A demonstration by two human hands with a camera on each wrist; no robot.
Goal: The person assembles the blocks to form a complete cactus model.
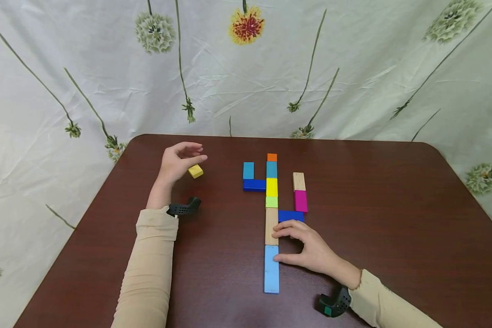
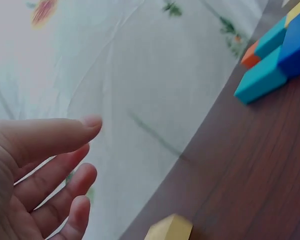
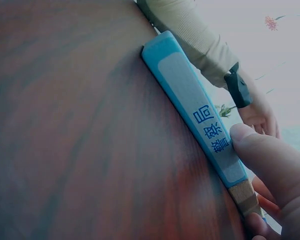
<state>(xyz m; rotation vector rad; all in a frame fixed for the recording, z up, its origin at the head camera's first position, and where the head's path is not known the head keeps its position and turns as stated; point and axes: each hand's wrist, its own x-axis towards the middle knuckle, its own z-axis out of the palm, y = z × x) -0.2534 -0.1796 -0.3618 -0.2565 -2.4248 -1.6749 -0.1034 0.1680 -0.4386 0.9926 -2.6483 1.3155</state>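
Note:
A straight column of wooden blocks runs up the table: a light blue block (image 1: 271,273) nearest me, then a plain wood block (image 1: 272,218), a lime block (image 1: 272,202), a yellow block (image 1: 272,187), a teal block (image 1: 272,170) and an orange block (image 1: 272,157). My right hand (image 1: 311,248) lies at the column's right side, thumb at the light blue block's edge and fingertips at the plain one. My left hand (image 1: 178,161) hovers with loosely bent fingers beside a loose yellow block (image 1: 196,171); nothing sits between its thumb and fingers.
Left of the column, a dark blue block (image 1: 254,185) adjoins it, with a teal block (image 1: 248,170) behind. On the right stand another dark blue block (image 1: 291,215), a magenta block (image 1: 301,201) and a small plain block (image 1: 299,181). A flowered cloth (image 1: 246,82) hangs behind the table.

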